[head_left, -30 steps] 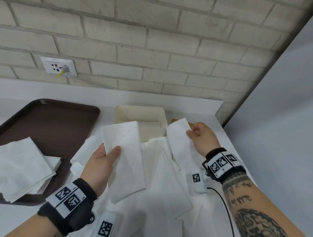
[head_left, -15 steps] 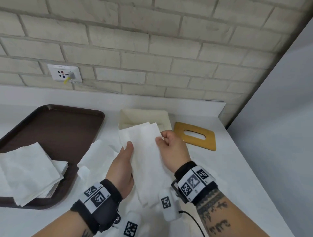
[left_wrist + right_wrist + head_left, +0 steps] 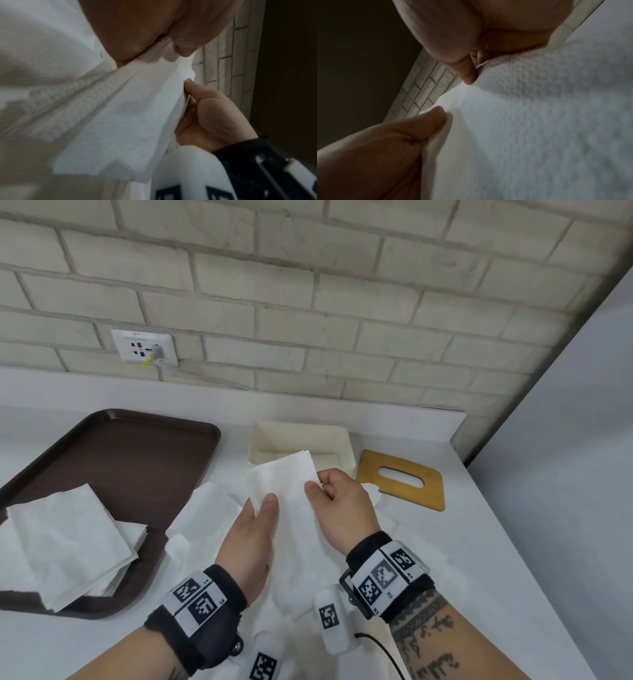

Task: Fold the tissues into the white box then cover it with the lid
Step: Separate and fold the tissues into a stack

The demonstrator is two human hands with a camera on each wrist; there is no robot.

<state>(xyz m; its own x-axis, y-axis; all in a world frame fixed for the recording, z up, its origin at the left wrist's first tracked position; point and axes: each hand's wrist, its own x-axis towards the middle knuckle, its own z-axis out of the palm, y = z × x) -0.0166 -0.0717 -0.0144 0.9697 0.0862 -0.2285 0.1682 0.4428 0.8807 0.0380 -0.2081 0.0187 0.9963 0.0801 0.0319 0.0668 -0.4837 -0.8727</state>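
Note:
A folded white tissue hangs upright between both hands, just in front of the open white box. My left hand pinches its left edge with the thumb on top. My right hand pinches the right edge near the top corner. In the left wrist view the tissue hangs in layers below my left hand, with the right hand at its far edge. The right wrist view shows the tissue pinched by my right hand. The wooden lid with a slot lies flat, right of the box.
A brown tray on the left carries a stack of tissues. More loose tissues lie on the white counter under my hands. A brick wall with a socket stands behind; a grey panel bounds the right.
The hands came together from holding the tissue spread wide, folding it into a narrower strip. Over the last half second the fold stayed held in front of the box.

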